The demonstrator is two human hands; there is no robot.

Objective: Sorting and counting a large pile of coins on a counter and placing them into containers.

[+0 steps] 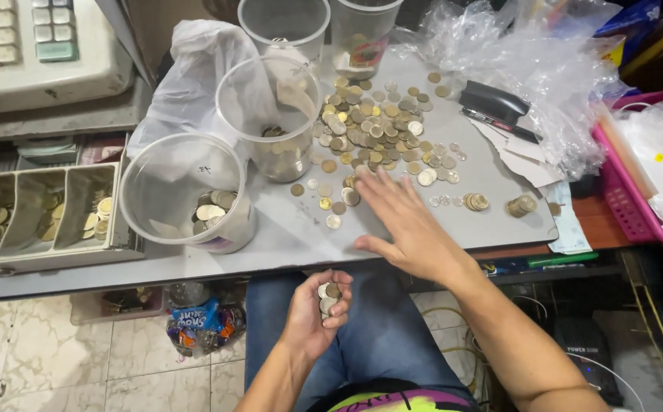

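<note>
On the grey worktop (285, 233) a large heap of coins (373, 126) lies unsorted, the flat, released right hand (407, 225) at its edge, while the left hand (317, 309) clasps a small stack of coins (328, 297) and two tubs (183, 191) hold few.

A grey desk (491, 221) fills the middle of this cramped spot, its near edge worn. At the far left sits a pale cash register (34, 46), and below it an open till drawer (41, 210) with divided compartments. Underfoot, a cream marbled tile floor (57, 358) looks scuffed and stained. On the right a pink plastic basket (629, 198) stands against the desk, with crumpled clear plastic bags (529, 53) piled at the far right. The light is flat and indoor.
</note>
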